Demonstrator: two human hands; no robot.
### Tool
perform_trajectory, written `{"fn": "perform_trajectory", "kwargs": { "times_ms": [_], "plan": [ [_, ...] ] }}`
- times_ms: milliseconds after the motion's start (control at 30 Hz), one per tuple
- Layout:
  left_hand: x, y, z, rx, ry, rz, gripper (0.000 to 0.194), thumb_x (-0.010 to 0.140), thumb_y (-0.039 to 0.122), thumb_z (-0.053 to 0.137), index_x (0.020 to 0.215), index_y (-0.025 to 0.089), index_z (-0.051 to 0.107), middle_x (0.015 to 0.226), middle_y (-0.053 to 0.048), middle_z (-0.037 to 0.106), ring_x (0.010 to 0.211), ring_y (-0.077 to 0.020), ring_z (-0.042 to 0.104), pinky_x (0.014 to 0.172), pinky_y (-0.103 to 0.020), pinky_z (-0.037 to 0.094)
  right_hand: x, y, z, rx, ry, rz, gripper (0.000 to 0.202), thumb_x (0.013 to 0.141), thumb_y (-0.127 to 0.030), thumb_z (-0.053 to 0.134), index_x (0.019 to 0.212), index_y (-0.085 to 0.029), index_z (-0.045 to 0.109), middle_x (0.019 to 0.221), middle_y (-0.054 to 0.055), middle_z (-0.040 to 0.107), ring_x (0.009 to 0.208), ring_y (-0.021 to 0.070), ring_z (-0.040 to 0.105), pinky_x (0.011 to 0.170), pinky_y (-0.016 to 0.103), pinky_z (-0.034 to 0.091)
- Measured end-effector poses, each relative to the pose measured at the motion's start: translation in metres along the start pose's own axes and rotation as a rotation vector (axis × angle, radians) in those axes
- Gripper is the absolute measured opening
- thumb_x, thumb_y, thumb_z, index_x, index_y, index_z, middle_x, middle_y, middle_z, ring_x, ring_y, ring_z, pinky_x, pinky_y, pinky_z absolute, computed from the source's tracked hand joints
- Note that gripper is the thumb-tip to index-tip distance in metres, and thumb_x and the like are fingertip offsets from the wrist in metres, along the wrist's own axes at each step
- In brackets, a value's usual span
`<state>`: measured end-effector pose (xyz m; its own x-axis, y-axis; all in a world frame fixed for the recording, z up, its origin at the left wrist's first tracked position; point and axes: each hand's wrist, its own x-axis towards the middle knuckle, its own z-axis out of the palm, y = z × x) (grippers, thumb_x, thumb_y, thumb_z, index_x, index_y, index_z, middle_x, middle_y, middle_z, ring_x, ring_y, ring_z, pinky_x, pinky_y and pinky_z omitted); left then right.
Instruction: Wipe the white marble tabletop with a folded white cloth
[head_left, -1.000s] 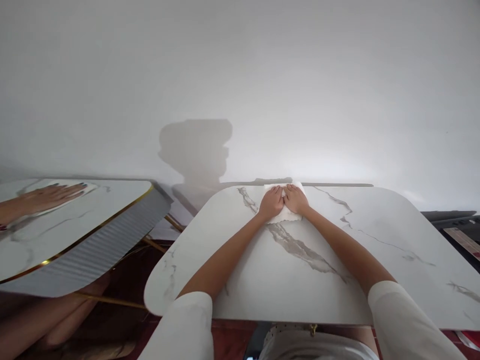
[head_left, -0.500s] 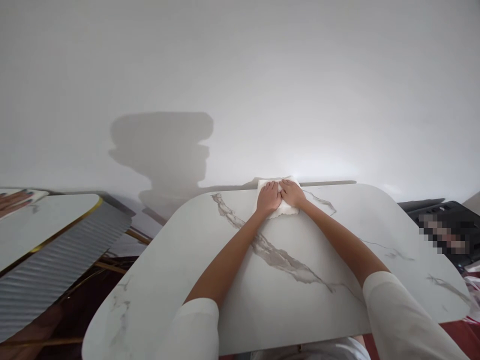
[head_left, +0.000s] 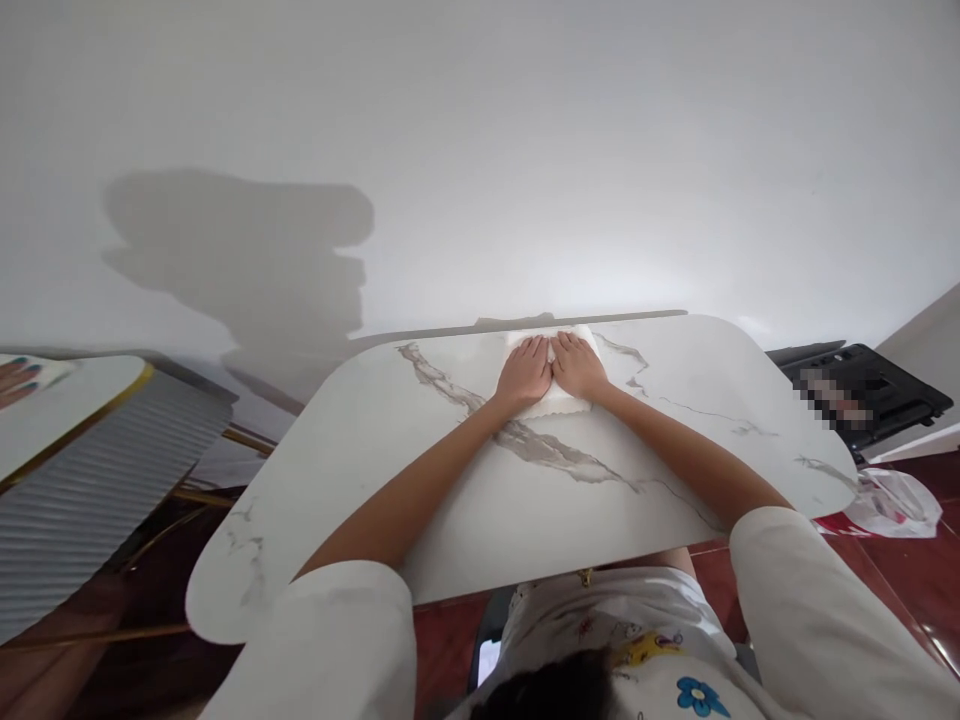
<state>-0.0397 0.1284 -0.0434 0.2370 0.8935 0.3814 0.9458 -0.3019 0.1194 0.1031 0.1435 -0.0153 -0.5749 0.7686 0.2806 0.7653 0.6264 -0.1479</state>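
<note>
Two bare hands on a white cloth (head_left: 562, 404) at the far side of a marble-patterned tabletop (head_left: 352, 430). The left hand (head_left: 527, 371) and right hand (head_left: 580, 367) lie side by side, palms down, fingers extended and pressed onto the cloth rather than gripping it; the thumbs nearly meet. The cloth lies under both hands, its far margin at or close to the tabletop's far edge. The chief risk judged here is overreach: a further push could carry the cloth past that edge or bring the fingertips against the wall (head_left: 555, 150). Because the cloth is pressed, not pinched, uneven pressure might bunch it or let one hand slide off. Room for sideways travel extends left and right across the tabletop, with more surface on the near side. The rounded left end stands apart from a second table (head_left: 71, 412), where a co-worker's hand (head_left: 15, 383) rests; beyond the right end are a black case (head_left: 896, 385) and, nearer, a plastic bag (head_left: 896, 503).
</note>
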Motion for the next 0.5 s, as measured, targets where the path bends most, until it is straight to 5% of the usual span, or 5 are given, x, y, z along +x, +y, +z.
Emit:
{"fn": "perform_trajectory", "kwargs": {
  "times_ms": [500],
  "plan": [
    [-0.143,0.041,-0.053,0.052,0.015,-0.095,0.052,0.089,0.025,0.026,0.139,0.011,0.033,0.14,-0.015,0.042,0.133,-0.0272,0.034,0.108,-0.048,0.032,-0.101,-0.087,-0.013,0.098,0.07,-0.169,0.05,0.088,-0.02,0.037,0.133,0.001,0.042,0.14,0.023,0.041,0.132,0.0287,0.033,0.11,0.043,0.024]
  ]
}}
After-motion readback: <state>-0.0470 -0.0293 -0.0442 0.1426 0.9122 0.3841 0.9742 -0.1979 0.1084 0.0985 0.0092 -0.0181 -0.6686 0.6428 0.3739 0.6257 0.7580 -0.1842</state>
